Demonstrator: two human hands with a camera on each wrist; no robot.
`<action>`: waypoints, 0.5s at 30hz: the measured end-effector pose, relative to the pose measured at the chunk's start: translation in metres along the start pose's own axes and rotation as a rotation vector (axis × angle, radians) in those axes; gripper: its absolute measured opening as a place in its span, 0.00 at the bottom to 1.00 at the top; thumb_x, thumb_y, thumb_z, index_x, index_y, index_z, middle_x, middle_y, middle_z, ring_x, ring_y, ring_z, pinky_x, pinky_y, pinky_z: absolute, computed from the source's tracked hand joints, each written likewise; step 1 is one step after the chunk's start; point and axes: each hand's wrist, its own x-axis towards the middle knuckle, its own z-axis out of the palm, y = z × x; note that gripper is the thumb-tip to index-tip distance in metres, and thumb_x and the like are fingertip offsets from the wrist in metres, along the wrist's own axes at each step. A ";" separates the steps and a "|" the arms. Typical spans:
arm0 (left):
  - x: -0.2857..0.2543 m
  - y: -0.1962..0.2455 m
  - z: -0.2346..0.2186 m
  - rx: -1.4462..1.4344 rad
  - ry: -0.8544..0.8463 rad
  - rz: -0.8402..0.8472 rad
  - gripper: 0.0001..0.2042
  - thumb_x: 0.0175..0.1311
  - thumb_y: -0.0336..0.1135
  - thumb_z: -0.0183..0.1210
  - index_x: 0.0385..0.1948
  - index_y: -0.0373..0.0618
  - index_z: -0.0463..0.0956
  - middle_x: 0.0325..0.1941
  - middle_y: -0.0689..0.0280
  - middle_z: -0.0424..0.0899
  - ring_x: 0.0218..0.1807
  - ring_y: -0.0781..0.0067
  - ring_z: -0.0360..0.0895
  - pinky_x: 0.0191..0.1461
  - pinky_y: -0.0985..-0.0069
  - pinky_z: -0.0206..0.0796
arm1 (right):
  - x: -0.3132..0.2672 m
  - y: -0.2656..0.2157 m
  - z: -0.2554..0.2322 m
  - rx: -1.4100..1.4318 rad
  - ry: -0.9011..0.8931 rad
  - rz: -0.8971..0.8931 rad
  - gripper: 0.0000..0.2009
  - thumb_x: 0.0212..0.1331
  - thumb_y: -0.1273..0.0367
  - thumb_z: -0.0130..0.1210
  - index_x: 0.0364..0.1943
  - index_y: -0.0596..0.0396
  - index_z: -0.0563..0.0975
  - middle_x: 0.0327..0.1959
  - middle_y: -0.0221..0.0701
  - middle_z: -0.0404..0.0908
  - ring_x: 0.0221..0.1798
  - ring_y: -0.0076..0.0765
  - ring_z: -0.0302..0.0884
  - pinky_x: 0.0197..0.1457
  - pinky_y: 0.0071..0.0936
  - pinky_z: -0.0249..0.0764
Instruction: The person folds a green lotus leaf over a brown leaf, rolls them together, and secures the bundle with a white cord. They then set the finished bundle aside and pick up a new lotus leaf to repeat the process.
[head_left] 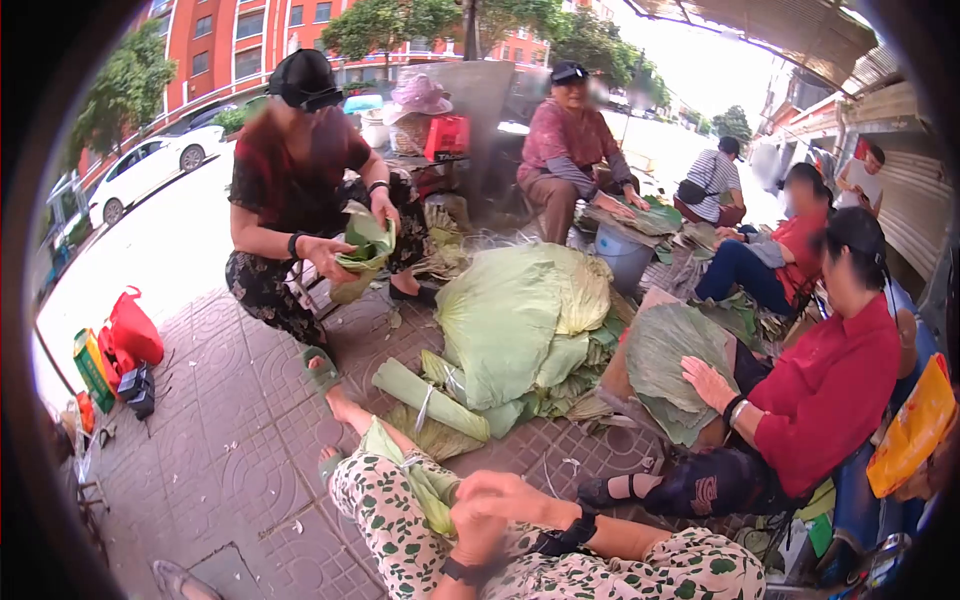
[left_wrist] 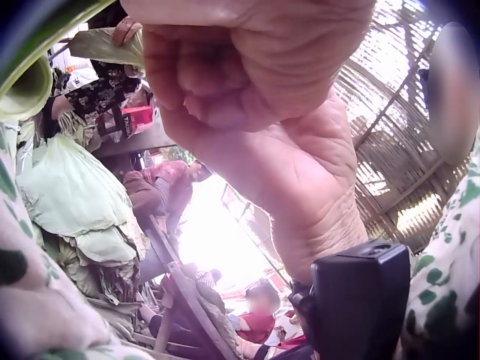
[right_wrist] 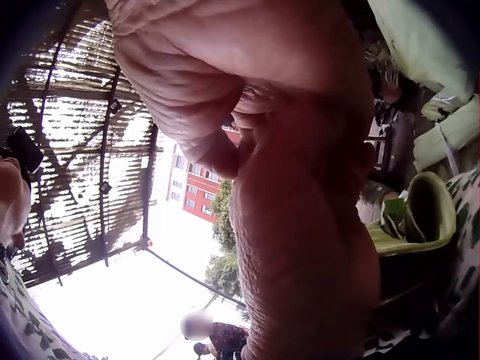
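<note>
Over the lap, my left hand [head_left: 474,528] and right hand [head_left: 512,497] meet, the right one overlapping the left's fingers. Up close in the left wrist view, the left hand [left_wrist: 225,67] has curled fingers, with the right hand [left_wrist: 300,165] against it. In the right wrist view the right hand [right_wrist: 247,60] also looks bent over the left hand [right_wrist: 304,217]. No object shows between them. A bundle of rolled green leaves [head_left: 432,492], tied with a pale strip, lies along my leg beside the hands. Its open rolled end [right_wrist: 433,212] appears near the left hand.
A large heap of broad leaves [head_left: 505,320] covers the paving ahead, with a tied leaf roll [head_left: 425,395] before it. Seated people surround it; one holds folded leaves [head_left: 368,245], another a leaf stack [head_left: 680,365]. A blue bucket [head_left: 622,258] and red bag [head_left: 135,328] stand farther off.
</note>
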 end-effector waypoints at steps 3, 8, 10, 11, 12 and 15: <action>0.000 0.001 -0.004 0.137 -0.034 0.040 0.05 0.44 0.20 0.59 0.22 0.41 0.77 0.23 0.66 0.79 0.28 0.72 0.78 0.33 0.75 0.69 | 0.001 0.008 0.001 0.057 0.050 0.020 0.07 0.58 0.72 0.53 0.39 0.59 0.74 0.45 0.29 0.74 0.47 0.20 0.69 0.53 0.21 0.67; 0.002 0.009 -0.007 0.148 -0.056 0.021 0.08 0.45 0.21 0.61 0.29 0.43 0.78 0.28 0.64 0.81 0.32 0.67 0.80 0.36 0.73 0.70 | 0.002 0.010 0.001 0.209 0.115 0.064 0.06 0.57 0.73 0.53 0.37 0.59 0.75 0.45 0.32 0.76 0.47 0.23 0.71 0.55 0.24 0.67; 0.015 0.037 -0.009 0.122 -0.026 0.037 0.08 0.45 0.21 0.60 0.28 0.43 0.76 0.28 0.63 0.80 0.32 0.66 0.79 0.36 0.73 0.70 | 0.004 -0.006 0.008 0.134 0.159 0.005 0.06 0.56 0.74 0.52 0.37 0.60 0.75 0.45 0.32 0.77 0.49 0.25 0.71 0.55 0.25 0.68; 0.021 0.039 -0.011 0.132 0.000 0.123 0.06 0.46 0.21 0.60 0.25 0.43 0.74 0.26 0.63 0.79 0.30 0.64 0.78 0.34 0.71 0.69 | 0.005 -0.014 0.004 -0.054 0.108 -0.138 0.09 0.62 0.71 0.52 0.44 0.60 0.74 0.53 0.33 0.72 0.50 0.23 0.70 0.54 0.22 0.68; 0.036 0.052 -0.017 0.191 0.021 0.204 0.08 0.45 0.20 0.60 0.20 0.45 0.70 0.22 0.63 0.75 0.26 0.60 0.75 0.30 0.70 0.66 | 0.008 -0.023 0.007 0.058 0.150 -0.187 0.10 0.59 0.75 0.52 0.45 0.59 0.74 0.51 0.33 0.75 0.52 0.26 0.71 0.57 0.26 0.67; 0.072 0.070 -0.044 0.502 0.130 0.331 0.14 0.41 0.19 0.61 0.14 0.46 0.62 0.15 0.64 0.65 0.19 0.60 0.66 0.22 0.66 0.56 | 0.014 -0.054 0.003 0.119 0.299 -0.191 0.14 0.62 0.76 0.50 0.52 0.62 0.70 0.50 0.30 0.75 0.53 0.22 0.70 0.58 0.23 0.67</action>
